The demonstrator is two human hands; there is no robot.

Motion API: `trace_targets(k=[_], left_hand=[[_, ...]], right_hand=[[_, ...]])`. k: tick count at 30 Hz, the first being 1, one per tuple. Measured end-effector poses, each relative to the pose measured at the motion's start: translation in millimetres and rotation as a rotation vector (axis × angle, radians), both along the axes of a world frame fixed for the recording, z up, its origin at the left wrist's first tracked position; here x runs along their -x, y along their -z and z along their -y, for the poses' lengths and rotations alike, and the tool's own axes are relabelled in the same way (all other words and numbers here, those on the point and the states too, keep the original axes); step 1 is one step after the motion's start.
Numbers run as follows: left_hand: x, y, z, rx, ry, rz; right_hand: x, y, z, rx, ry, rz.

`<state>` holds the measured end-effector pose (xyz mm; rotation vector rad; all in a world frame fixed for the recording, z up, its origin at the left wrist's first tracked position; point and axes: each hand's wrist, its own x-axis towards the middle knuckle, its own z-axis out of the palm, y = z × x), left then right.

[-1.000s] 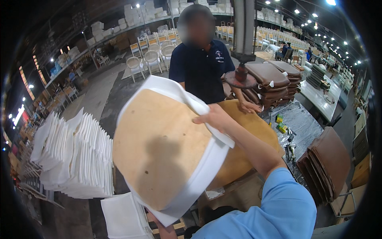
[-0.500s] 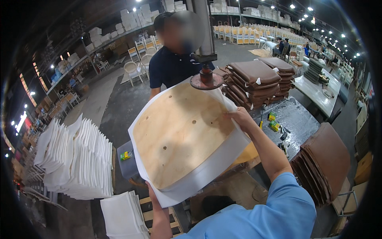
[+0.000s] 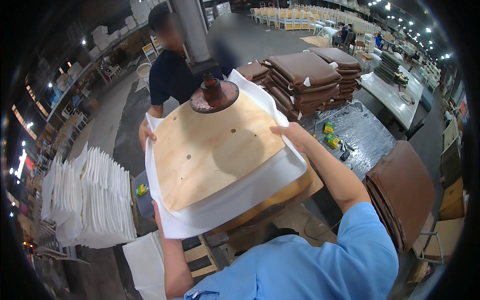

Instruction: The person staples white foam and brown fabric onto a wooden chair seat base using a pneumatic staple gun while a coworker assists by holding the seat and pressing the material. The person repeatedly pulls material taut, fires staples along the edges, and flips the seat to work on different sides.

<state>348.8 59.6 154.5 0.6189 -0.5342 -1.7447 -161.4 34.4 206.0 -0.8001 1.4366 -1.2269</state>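
I have the left hand [image 3: 157, 214] and right hand [image 3: 295, 136], grips closed, on white foam [image 3: 240, 202] under a wooden board [image 3: 215, 155], whose far end appears beneath the round pad [image 3: 212, 97]. Likely positioning; next calls for levelling.

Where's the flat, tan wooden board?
The board is near the head view's centre, on white foam, between left hand and right hand, by the round reddish metal disc.
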Motion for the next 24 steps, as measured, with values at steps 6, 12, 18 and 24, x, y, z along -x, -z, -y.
trace_targets(k=[6,12,18,24], left_hand=[[32.9,9.8,13.3,0.007,0.064,0.025],[44.9,66.4,14.7,-0.205,0.020,0.074],[68.6,98.0,12.8,-0.300,0.041,0.161],[58.0,116.2,3.5,-0.331,-0.036,0.221]], right_hand=[[36.5,36.4,-20.7,-0.094,-0.240,0.175],[52.9,91.8,-26.4,-0.101,-0.233,0.215],[66.3,139.9,-20.7,-0.216,-0.067,0.032],[49.1,160.6,-24.0,-0.141,-0.113,-0.042]])
